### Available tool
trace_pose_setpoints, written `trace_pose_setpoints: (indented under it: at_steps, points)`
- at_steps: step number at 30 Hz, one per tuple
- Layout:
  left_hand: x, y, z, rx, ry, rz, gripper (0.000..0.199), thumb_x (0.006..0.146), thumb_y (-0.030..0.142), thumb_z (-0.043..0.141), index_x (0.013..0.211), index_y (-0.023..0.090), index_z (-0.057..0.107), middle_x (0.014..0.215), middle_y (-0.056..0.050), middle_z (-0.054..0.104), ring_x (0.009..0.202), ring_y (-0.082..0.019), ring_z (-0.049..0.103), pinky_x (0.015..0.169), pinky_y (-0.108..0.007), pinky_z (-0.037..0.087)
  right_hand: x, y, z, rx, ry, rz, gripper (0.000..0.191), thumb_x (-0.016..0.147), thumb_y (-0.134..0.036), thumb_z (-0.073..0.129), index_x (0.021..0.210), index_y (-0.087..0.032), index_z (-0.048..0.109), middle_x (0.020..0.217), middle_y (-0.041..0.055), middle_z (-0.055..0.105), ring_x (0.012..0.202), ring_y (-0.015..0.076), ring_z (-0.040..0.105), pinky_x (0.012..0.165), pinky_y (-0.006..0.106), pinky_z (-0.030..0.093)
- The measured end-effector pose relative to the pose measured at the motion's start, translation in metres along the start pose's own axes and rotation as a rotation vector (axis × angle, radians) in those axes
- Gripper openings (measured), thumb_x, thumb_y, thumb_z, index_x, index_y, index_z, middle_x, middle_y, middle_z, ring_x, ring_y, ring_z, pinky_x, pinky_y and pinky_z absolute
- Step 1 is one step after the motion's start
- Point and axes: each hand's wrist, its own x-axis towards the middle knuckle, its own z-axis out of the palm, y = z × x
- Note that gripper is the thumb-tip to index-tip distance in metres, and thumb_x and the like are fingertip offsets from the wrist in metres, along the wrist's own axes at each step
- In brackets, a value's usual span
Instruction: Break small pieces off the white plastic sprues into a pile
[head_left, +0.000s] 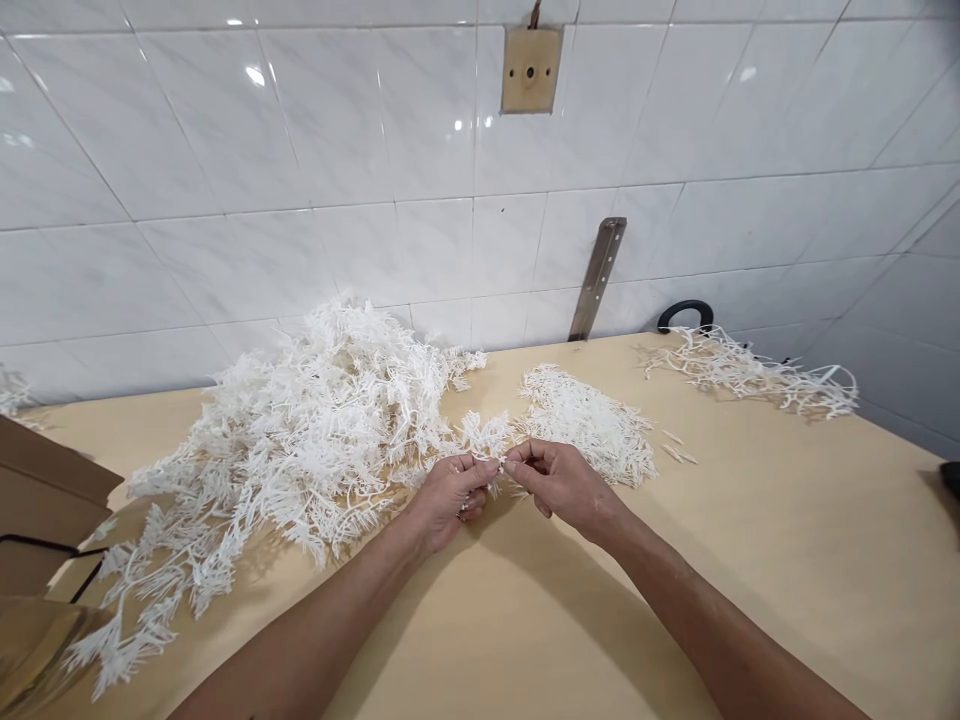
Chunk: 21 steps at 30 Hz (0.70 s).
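White, feathery, plastic-looking sprig (486, 434): left hand (452, 492) and right hand (561, 484) pinch it, fingertips closed; I should pull softly.

A head-worn camera looks forward and down at close range, the left hand (448, 497) and right hand (559, 483) just below the dial's center, the table (750, 560) spreading to 6 o'clock, the tiled wall (315, 125) facing at 12.

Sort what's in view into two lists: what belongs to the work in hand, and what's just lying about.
Seemingly part of the work:
left hand and right hand, pinching a white sprig
large white heap
smaller white pile
bare-looking white stems

Seemingly just there:
metal strip
black curved object
brown box-like thing
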Motion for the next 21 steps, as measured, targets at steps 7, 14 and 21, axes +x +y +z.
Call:
trace_pose_setpoints:
  at_steps: [7, 14, 21]
  points:
    - [-0.004, -0.002, 0.003, 0.129, 0.043, 0.053, 0.052, 0.061, 0.056, 0.081, 0.063, 0.018, 0.045, 0.046, 0.01, 0.034, 0.042, -0.003, 0.024, 0.045, -0.024, 0.011, -0.003, -0.007, -0.004, -0.089, -0.04, -0.012, 0.026, 0.085, -0.045, 0.059, 0.084, -0.02, 0.065, 0.071, -0.0013, 0.059, 0.046, 0.0085, 0.049, 0.043, 0.023, 0.042]
    - [-0.004, -0.004, 0.006, 0.168, 0.076, 0.08, 0.05, 0.061, 0.056, 0.081, 0.063, 0.018, 0.048, 0.047, 0.009, 0.034, 0.043, -0.004, 0.024, 0.046, -0.024, 0.015, -0.001, -0.002, -0.006, -0.136, -0.027, 0.01, 0.026, 0.086, -0.045, 0.057, 0.085, -0.02, 0.066, 0.072, -0.0006, 0.061, 0.046, 0.009, 0.051, 0.044, 0.023, 0.043]
    - [-0.005, 0.0, 0.004, 0.078, 0.027, 0.024, 0.052, 0.059, 0.055, 0.082, 0.061, 0.019, 0.044, 0.045, 0.009, 0.033, 0.042, -0.004, 0.024, 0.046, -0.025, 0.014, -0.001, -0.002, -0.012, -0.042, -0.153, -0.024, 0.027, 0.087, -0.045, 0.057, 0.083, -0.019, 0.063, 0.072, -0.0007, 0.054, 0.05, 0.0092, 0.049, 0.046, 0.023, 0.042]
